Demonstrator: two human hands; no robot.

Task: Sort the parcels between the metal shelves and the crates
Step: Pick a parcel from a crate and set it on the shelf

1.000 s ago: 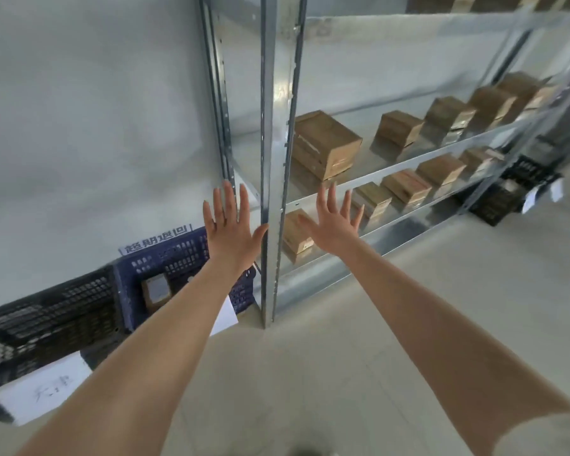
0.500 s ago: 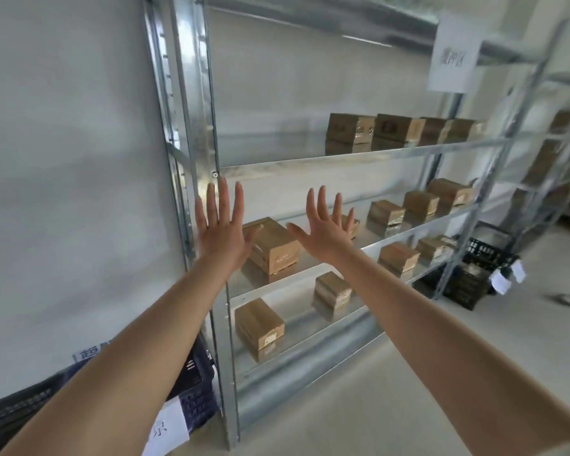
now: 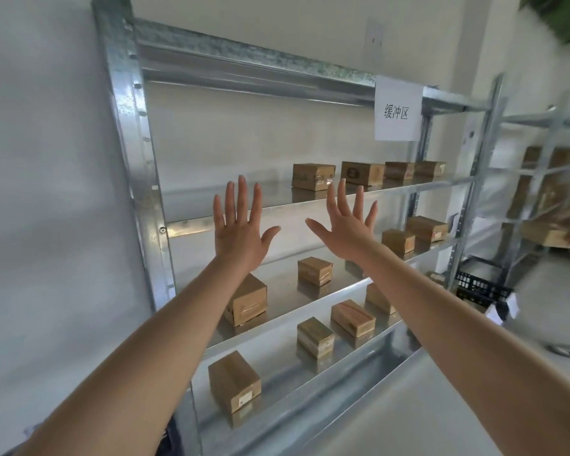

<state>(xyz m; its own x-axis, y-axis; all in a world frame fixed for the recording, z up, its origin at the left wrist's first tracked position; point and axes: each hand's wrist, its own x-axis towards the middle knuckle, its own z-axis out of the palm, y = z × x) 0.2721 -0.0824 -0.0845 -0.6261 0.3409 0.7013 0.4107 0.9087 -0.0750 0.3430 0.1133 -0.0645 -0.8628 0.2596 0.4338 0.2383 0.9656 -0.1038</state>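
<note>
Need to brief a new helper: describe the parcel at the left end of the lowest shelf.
Find the metal shelving unit with the white paper sign on its top beam. On its lowest shelf, look beside the left post. That brown parcel stands apart from the others further right and shows a small white label on its near face.

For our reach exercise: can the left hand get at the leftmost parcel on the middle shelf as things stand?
Probably yes. The left hand is open and empty, the parcel lies just below it in view, and the shelf front is unblocked.
</note>
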